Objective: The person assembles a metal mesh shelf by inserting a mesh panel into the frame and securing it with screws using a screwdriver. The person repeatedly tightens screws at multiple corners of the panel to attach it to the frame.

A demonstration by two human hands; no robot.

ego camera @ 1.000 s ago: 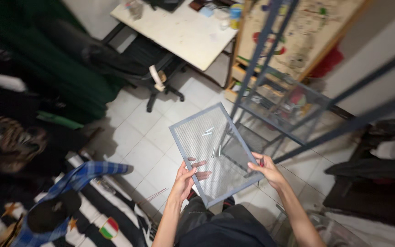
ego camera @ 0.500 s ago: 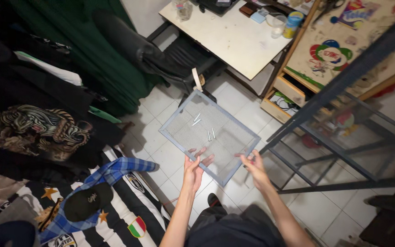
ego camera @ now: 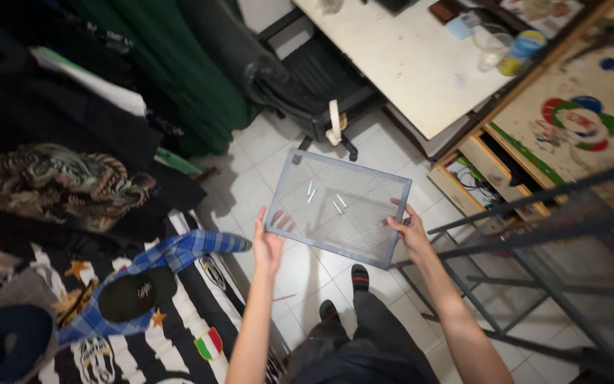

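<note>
Mesh panel (ego camera: 339, 206): grey-framed rectangle of wire mesh, held up over the tiled floor (ego camera: 307, 267), roughly level, in front of the body.
Loose pins (ego camera: 325, 197): four small pale rods lying on the mesh, kept from rolling off by the level hold.
Left hand (ego camera: 268, 242): at the panel's near left corner, palm under the frame, fingers (ego camera: 278, 219) spread open beneath the mesh, supporting rather than clamping.
Right hand (ego camera: 408, 231): at the near right corner, closed on the frame edge, steadying the tilt.
Metal rack (ego camera: 556, 235): dark bars just right of the panel, apart from it.
Office chair (ego camera: 307, 71): black, beyond the panel, beside the table (ego camera: 406, 64).
Clothes (ego camera: 108, 284): striped and plaid pieces with a black cap, heaped at left.
</note>
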